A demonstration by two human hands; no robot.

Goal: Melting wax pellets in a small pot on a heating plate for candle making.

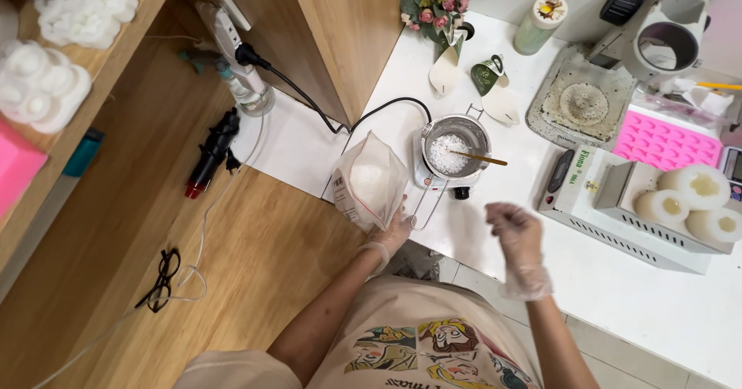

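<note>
While the left hand [392, 233] clasps the upright bag of white flakes [369, 180] just left of the metal pot [456, 148], the right hand [514, 228] hovers loosely curled, empty

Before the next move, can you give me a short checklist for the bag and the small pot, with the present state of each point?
1. Left hand holds the clear bag of white granules: ok, its grip is on the lower corner of the bag.
2. Bag mouth is closed: cannot tell.
3. Right hand is free: ok, loosely closed above the white table, holding nothing visible.
4. Metal melting pot sits level on its small heater: ok, white granules lie inside.
5. Stirring stick stays in the pot: ok, it leans over the right rim.
6. Black cable is apart from the bag: ok, it runs behind it.
</note>
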